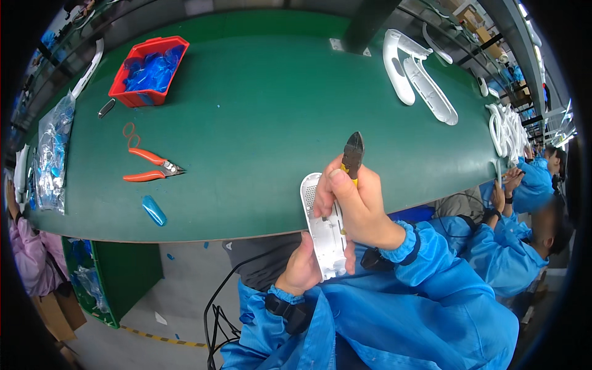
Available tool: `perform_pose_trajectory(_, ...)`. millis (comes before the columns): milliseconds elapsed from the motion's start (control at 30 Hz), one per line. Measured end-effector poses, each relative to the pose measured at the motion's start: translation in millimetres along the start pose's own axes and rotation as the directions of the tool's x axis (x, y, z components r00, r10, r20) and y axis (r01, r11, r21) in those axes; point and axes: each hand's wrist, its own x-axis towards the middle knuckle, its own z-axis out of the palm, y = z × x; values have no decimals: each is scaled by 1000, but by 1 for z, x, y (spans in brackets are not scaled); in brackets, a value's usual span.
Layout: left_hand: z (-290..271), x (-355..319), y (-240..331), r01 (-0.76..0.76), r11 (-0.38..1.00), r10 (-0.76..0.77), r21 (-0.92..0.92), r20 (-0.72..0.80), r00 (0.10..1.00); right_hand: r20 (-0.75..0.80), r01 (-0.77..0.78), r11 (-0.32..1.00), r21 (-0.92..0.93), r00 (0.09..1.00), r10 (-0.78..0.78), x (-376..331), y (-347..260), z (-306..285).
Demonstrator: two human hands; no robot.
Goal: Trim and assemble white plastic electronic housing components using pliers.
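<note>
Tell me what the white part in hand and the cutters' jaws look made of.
White part: likely moulded plastic, matte, with a perforated grille end and inner ribs. Cutters: jaws look like dark, dull metal; grip shows yellow, probably a plastic sleeve.

The part [324, 225] I hold is white, my cutters [352, 155] black with yellow grips. My sleeves [431, 271] are bright blue. The table [265, 117] is dark green; on it lie orange pliers [151, 166], a red bin [148, 71] of blue pieces, and white shells [419, 77].

Clear plastic bag [54, 154] of blue parts at table's left edge; cardboard boxes [475, 18] far right, behind table.
</note>
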Motion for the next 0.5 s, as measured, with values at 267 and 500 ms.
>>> perform_pose_trajectory(267, 2, -2, -5, -22, 999, 18, -50, -71, 997, 58, 93, 995, -18, 994, -92, -1, 4, 4)
perform_pose_trajectory(500, -5, -2, -7, -39, 999, 38, -23, -6, 999, 16, 62, 998, -12, 998, -62, 2, 7, 8)
